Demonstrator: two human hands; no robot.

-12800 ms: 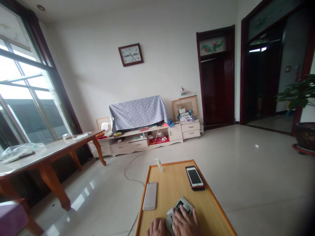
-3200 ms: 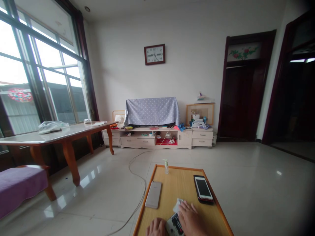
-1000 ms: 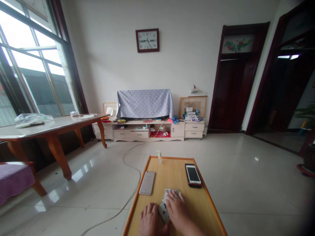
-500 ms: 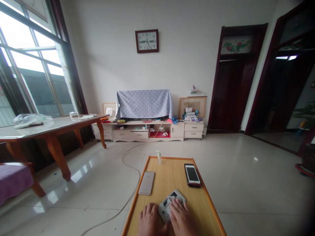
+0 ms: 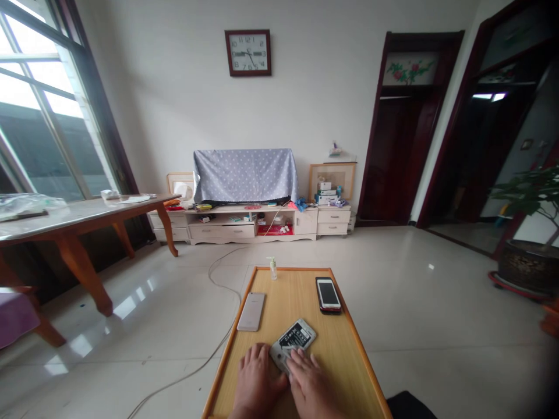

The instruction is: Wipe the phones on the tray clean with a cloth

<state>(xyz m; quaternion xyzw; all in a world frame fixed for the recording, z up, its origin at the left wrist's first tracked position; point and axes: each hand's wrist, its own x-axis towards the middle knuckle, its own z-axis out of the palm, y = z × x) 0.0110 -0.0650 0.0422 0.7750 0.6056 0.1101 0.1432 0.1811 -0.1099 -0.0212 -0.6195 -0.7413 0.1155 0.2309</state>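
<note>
**Uncovering the flat grey phone casing (image 5: 292, 343)**

Your right hand (image 5: 308, 387) and left hand (image 5: 257, 372) are drawing back from where they covered most of the casing in the earlier frame, and its dark printed label is now showing. The view is also lifting, bringing more of the room in.

The casing is lying flat and angled on the wooden table (image 5: 349, 349), its far corner pointing toward the phone in the black case (image 5: 328, 294). Your right fingers (image 5: 297, 364) are lying close together on its lower edge, pressing rather than pinching. Your left fingers (image 5: 264, 352) are curling slightly at its lower left edge, though I cannot tell whether they are touching it.

You are handling this well by working low against the wood. Keep your palms down and your pressure even, so that the casing is not tipping up at one edge. Keep your fingertips on the rim and off the label, which gives you a clear view of the face. Watch the far corner as you are sliding, since the phone in the black case is lying near it. The silver phone (image 5: 250, 312) is sitting farther left, and the pump bottle (image 5: 273, 269) is standing at the table's far edge, both out of your way.
</note>
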